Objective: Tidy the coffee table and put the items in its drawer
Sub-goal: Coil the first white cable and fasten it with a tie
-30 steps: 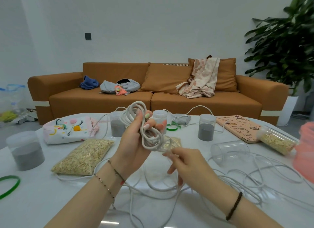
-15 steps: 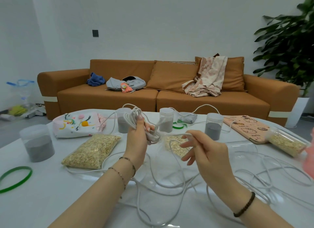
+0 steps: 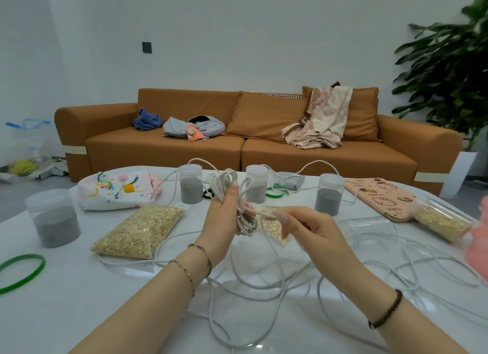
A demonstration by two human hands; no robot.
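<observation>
Bare coffee table (image 3: 66, 314) is lying open at my front left, beyond the green ring (image 3: 42, 264). My left hand (image 3: 224, 216) is gripping the coiled white cable (image 3: 247, 221) above the tabletop. My right hand (image 3: 314, 229) is pinching its strand, with loose loops sprawling underneath. Four grey-powder jars (image 3: 190, 184) and two oat bags (image 3: 140, 229) are crowding behind.

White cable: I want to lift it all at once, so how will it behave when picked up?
Probably floppy: the white cable sprawls in loose loops over the table. The coils may spring apart if the left hand loosens its grip. Likely light, since the right hand lifts a strand with a pinch.
</observation>
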